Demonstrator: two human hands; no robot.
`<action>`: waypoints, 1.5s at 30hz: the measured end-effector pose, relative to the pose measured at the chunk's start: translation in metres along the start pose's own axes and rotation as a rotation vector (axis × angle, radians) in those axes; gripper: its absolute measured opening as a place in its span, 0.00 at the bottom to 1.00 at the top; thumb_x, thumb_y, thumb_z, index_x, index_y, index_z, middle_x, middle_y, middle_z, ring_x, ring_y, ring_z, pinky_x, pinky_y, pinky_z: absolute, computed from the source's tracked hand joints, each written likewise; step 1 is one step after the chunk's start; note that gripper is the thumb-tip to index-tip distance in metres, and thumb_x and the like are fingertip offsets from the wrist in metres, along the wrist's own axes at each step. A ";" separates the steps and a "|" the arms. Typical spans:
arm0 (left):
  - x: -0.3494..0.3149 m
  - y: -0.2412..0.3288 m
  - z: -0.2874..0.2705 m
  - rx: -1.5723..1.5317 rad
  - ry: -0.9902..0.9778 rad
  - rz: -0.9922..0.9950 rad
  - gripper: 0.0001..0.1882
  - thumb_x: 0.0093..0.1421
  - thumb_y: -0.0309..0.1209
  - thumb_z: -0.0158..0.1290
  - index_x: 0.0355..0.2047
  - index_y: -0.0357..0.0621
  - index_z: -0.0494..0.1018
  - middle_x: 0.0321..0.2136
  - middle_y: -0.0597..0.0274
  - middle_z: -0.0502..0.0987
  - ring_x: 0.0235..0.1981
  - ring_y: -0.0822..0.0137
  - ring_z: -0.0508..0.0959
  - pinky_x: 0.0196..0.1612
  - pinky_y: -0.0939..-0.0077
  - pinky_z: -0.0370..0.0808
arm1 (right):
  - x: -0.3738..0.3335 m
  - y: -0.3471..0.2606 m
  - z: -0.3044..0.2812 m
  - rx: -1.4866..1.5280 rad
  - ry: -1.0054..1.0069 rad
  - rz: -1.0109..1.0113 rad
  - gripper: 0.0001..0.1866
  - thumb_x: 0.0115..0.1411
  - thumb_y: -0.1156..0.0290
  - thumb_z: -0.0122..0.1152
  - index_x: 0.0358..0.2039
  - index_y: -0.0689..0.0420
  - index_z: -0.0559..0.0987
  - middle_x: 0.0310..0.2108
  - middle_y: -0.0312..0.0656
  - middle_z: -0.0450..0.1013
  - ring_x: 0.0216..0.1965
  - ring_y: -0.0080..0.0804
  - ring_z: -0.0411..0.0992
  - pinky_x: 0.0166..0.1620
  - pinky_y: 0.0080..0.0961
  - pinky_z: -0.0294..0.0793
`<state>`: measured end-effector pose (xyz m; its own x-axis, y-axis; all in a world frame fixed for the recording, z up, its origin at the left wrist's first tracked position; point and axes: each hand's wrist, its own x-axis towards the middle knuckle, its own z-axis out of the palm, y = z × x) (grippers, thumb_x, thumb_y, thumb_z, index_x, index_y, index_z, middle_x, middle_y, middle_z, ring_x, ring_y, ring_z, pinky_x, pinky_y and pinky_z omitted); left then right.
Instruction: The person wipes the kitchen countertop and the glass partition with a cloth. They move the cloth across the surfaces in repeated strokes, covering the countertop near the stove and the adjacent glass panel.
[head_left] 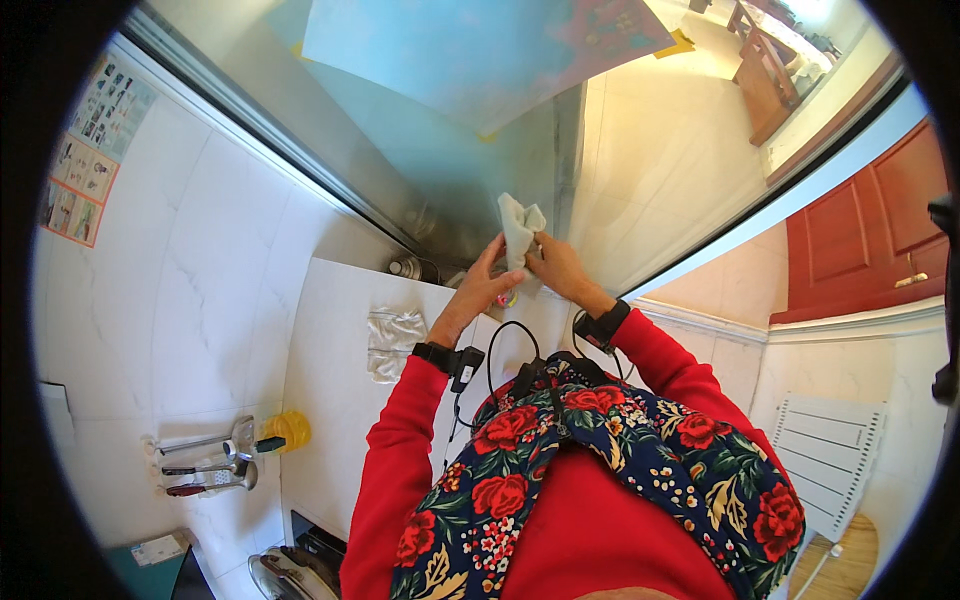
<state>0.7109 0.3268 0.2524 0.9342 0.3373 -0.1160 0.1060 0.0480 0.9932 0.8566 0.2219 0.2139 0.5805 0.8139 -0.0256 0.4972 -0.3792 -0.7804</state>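
A pale, crumpled cloth [519,232] is held up in front of the glass pane, over the far edge of the white counter. My left hand [478,288] grips its lower left side between thumb and fingers. On the other side, my right hand [562,270] pinches the cloth with bent fingers. Both wrists wear black bands with cables. A second whitish cloth [396,343] lies folded on the counter [335,320], left of my left forearm. Part of a small pinkish item [507,298] shows just below my hands.
Behind the cloth stands a glass pane [640,190] with a blue sheet [470,50] taped on it. A metal container [405,267] sits at the counter's far edge. Ladles and utensils [210,465] hang at left by a yellow oil bottle [290,431]. A lidded pan [285,575] is lower left.
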 end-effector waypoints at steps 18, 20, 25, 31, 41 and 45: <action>-0.035 -0.035 -0.056 -0.211 0.198 -0.156 0.26 0.62 0.51 0.45 0.50 0.43 0.67 0.40 0.70 0.73 0.41 0.77 0.72 0.43 0.80 0.69 | -0.008 -0.014 0.001 0.206 -0.193 -0.209 0.10 0.62 0.67 0.50 0.41 0.58 0.70 0.22 0.42 0.73 0.20 0.26 0.72 0.25 0.23 0.69; -0.043 -0.033 -0.063 -0.273 0.325 -0.089 0.25 0.63 0.48 0.45 0.51 0.41 0.66 0.41 0.69 0.72 0.41 0.76 0.71 0.44 0.79 0.69 | -0.009 -0.015 -0.002 0.323 -0.217 -0.142 0.11 0.60 0.66 0.52 0.39 0.57 0.73 0.23 0.43 0.74 0.20 0.28 0.72 0.26 0.25 0.70; -0.067 -0.015 -0.101 -0.327 0.528 -0.026 0.27 0.63 0.48 0.46 0.52 0.38 0.65 0.44 0.63 0.72 0.44 0.71 0.72 0.48 0.74 0.70 | -0.014 -0.017 -0.002 0.340 -0.329 -0.133 0.09 0.60 0.71 0.49 0.38 0.62 0.73 0.23 0.42 0.74 0.21 0.26 0.71 0.27 0.22 0.70; -0.103 0.020 -0.163 -0.323 0.799 0.184 0.27 0.62 0.47 0.47 0.52 0.37 0.63 0.45 0.60 0.71 0.46 0.68 0.72 0.50 0.71 0.69 | -0.019 -0.012 0.001 0.285 -0.466 -0.118 0.10 0.61 0.72 0.48 0.35 0.65 0.75 0.24 0.40 0.73 0.24 0.23 0.71 0.30 0.20 0.70; -0.165 0.089 -0.247 -0.462 1.120 0.477 0.24 0.65 0.40 0.43 0.54 0.35 0.59 0.52 0.51 0.66 0.53 0.56 0.68 0.56 0.58 0.65 | -0.030 -0.024 0.006 0.372 -0.639 -0.215 0.19 0.58 0.75 0.51 0.51 0.58 0.69 0.39 0.42 0.72 0.32 0.23 0.70 0.37 0.19 0.70; -0.177 0.094 -0.254 -0.509 1.096 0.564 0.25 0.65 0.41 0.41 0.56 0.36 0.58 0.53 0.51 0.65 0.54 0.55 0.66 0.58 0.56 0.64 | -0.036 -0.032 0.021 0.387 -0.693 -0.308 0.21 0.58 0.73 0.52 0.53 0.55 0.68 0.43 0.46 0.72 0.33 0.28 0.70 0.39 0.25 0.71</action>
<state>0.4690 0.5106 0.3638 0.0274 0.9922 0.1216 -0.5645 -0.0851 0.8211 0.8064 0.2133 0.2268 -0.1336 0.9895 -0.0555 0.2395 -0.0221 -0.9707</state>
